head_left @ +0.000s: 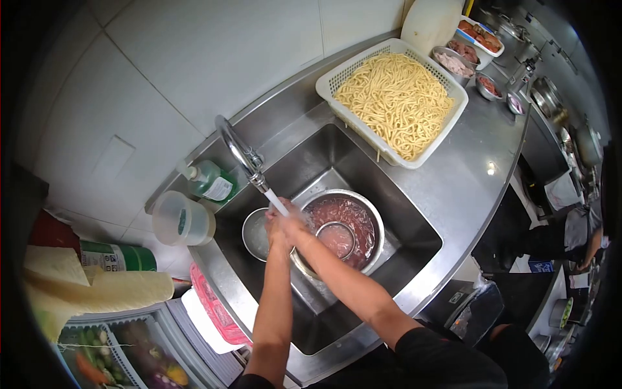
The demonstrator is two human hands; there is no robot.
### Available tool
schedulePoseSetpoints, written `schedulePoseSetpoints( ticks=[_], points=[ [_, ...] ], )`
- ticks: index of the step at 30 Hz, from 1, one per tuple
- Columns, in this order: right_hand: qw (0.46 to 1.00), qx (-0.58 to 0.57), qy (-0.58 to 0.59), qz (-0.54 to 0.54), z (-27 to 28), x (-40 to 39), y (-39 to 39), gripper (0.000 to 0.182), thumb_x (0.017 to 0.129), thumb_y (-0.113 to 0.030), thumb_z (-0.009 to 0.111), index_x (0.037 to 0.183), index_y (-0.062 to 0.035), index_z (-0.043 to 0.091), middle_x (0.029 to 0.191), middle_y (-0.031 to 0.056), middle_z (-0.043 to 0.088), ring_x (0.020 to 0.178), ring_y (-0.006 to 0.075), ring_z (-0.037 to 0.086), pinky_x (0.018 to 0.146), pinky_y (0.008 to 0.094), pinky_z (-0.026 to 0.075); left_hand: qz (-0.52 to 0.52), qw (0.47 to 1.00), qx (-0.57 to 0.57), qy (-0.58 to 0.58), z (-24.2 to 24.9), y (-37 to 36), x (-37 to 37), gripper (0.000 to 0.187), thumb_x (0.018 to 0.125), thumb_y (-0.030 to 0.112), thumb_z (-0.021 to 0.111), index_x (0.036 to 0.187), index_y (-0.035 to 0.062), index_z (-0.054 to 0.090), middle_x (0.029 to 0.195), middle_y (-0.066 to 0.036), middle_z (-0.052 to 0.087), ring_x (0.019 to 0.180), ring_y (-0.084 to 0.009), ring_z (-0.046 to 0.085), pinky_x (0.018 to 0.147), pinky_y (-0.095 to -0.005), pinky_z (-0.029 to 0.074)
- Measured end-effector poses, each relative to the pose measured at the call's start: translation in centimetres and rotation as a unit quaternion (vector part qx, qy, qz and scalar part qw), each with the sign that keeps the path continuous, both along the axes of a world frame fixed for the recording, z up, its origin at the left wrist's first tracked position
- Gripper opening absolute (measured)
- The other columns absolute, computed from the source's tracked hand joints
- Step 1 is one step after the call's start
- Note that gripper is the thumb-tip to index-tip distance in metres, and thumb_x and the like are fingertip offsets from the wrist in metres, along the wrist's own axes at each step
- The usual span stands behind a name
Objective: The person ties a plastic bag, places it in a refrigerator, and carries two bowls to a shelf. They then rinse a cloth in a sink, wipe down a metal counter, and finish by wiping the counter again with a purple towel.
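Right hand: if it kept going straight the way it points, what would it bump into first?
Probably the left hand, which it already touches under the water; beyond that, the small bowl. Depth is hard to judge.

Both forearms reach toward twelve o'clock — left hand (277, 228) and right hand (293, 223) pressed together, fingers overlapping.

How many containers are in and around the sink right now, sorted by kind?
Metal bowls in the sink: 3, a large one, a small one inside it, another beside the hands
White plastic baskets: 1, full of noodles
Soap bottles: 1
Clear plastic jugs: 1
Total: 6
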State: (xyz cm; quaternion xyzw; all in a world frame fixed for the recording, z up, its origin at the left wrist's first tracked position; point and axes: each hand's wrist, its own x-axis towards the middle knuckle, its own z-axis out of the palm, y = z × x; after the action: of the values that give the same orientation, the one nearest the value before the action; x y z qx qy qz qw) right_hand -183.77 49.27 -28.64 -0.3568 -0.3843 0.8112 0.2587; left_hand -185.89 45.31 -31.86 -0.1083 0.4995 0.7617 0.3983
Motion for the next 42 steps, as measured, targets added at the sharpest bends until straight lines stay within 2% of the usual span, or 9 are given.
schedulePoseSetpoints(
  ticks=[3, 6, 7, 8, 9, 13, 26, 30, 42],
  points=[
    [0.958, 0.238, -0.156, 0.020, 2.2, 2.7, -1.4, 0.029, 0.087, -0.022, 0.044, 0.101, -0.0006, 0.057, 0.095, 0.0148, 0.062, 0.092, 0.0268, 0.057, 0.080, 0.0374, 0.044, -0.016, 0.998, -0.041, 0.050, 0.8, 0.4, -0.4, 0.030, 0.092, 0.031, 0.038, 0.109, 0.0112, 0.051, 0.097, -0.008, 0.057, 0.089, -0.0255, 0.055, 0.080, -0.0412, 0.045],
    [0.877, 0.419, -0.235, -0.029, 0.5, 4.4, 0.9, 0.033, 0.087, -0.024, 0.045, 0.106, 0.0004, 0.057, 0.102, 0.0167, 0.060, 0.103, 0.0311, 0.053, 0.087, 0.0408, 0.041, -0.229, 0.863, 0.444, -0.072, 3.2, 1.7, 1.5, 0.027, 0.092, 0.030, 0.039, 0.109, 0.0117, 0.050, 0.102, -0.008, 0.055, 0.096, -0.0254, 0.053, 0.082, -0.0413, 0.044],
    [0.840, 0.479, -0.252, -0.032, -1.3, 4.4, 2.3, 0.035, 0.087, -0.026, 0.045, 0.106, 0.0010, 0.057, 0.104, 0.0174, 0.060, 0.105, 0.0326, 0.052, 0.088, 0.0414, 0.041, -0.068, 0.991, 0.097, -0.065, 6.3, 2.5, 3.0, 0.026, 0.092, 0.027, 0.042, 0.104, 0.0074, 0.053, 0.104, -0.010, 0.055, 0.098, -0.0262, 0.053, 0.083, -0.0399, 0.045],
    [0.800, 0.537, -0.267, -0.034, -2.9, 4.2, 3.4, 0.037, 0.087, -0.027, 0.046, 0.107, 0.0016, 0.056, 0.107, 0.0181, 0.059, 0.108, 0.0341, 0.051, 0.089, 0.0420, 0.040, -0.076, 0.990, 0.098, -0.065, 7.1, 3.0, 3.4, 0.026, 0.092, 0.027, 0.042, 0.104, 0.0074, 0.053, 0.104, -0.010, 0.055, 0.098, -0.0262, 0.053, 0.083, -0.0399, 0.045],
    [0.934, 0.286, -0.196, -0.083, -3.9, 3.7, 3.7, 0.033, 0.088, -0.024, 0.050, 0.109, 0.0004, 0.056, 0.104, 0.0176, 0.059, 0.098, 0.0224, 0.056, 0.081, 0.0338, 0.045, -0.072, 0.992, 0.093, -0.052, 7.4, 3.1, 3.7, 0.024, 0.091, 0.022, 0.041, 0.101, 0.0031, 0.052, 0.101, -0.013, 0.056, 0.094, -0.0271, 0.055, 0.083, -0.0379, 0.046],
    [0.965, -0.229, 0.085, -0.093, 0.8, 4.8, 2.4, 0.023, 0.087, -0.027, 0.056, 0.093, -0.0050, 0.059, 0.085, 0.0073, 0.061, 0.079, 0.0135, 0.057, 0.065, 0.0269, 0.047, -0.099, 0.982, 0.155, -0.042, 5.3, 1.3, 1.3, 0.017, 0.086, 0.008, 0.042, 0.092, -0.0024, 0.053, 0.096, -0.016, 0.058, 0.090, -0.0272, 0.056, 0.083, -0.0369, 0.047],
    [0.957, 0.097, -0.272, 0.010, 3.9, 7.9, 1.8, 0.037, 0.084, -0.036, 0.054, 0.068, -0.0040, 0.060, 0.060, 0.0034, 0.058, 0.057, 0.0110, 0.054, 0.058, 0.0284, 0.043, 0.113, 0.990, 0.007, 0.082, 12.1, 3.4, -11.9, 0.028, 0.087, 0.021, 0.037, 0.103, 0.0005, 0.045, 0.097, -0.015, 0.054, 0.086, -0.0287, 0.058, 0.073, -0.0442, 0.051],
    [0.970, 0.055, -0.235, 0.036, 2.5, 11.3, 1.3, 0.033, 0.086, -0.032, 0.053, 0.071, -0.0044, 0.061, 0.067, 0.0039, 0.061, 0.062, 0.0107, 0.057, 0.060, 0.0278, 0.044, 0.036, 0.981, -0.130, 0.137, 10.3, 3.4, -11.6, 0.028, 0.085, 0.036, 0.043, 0.104, 0.0160, 0.048, 0.096, -0.010, 0.050, 0.081, -0.0286, 0.053, 0.069, -0.0429, 0.046],
    [0.995, -0.013, -0.100, -0.016, -2.2, 19.1, -1.4, 0.019, 0.089, -0.020, 0.053, 0.092, -0.0018, 0.059, 0.083, 0.0050, 0.062, 0.072, 0.0095, 0.056, 0.067, 0.0218, 0.045, 0.084, 0.978, 0.075, 0.174, 12.4, 5.1, -10.3, 0.025, 0.087, 0.021, 0.049, 0.102, 0.0021, 0.051, 0.098, -0.009, 0.052, 0.090, -0.0214, 0.053, 0.071, -0.0341, 0.048]
  ],
)
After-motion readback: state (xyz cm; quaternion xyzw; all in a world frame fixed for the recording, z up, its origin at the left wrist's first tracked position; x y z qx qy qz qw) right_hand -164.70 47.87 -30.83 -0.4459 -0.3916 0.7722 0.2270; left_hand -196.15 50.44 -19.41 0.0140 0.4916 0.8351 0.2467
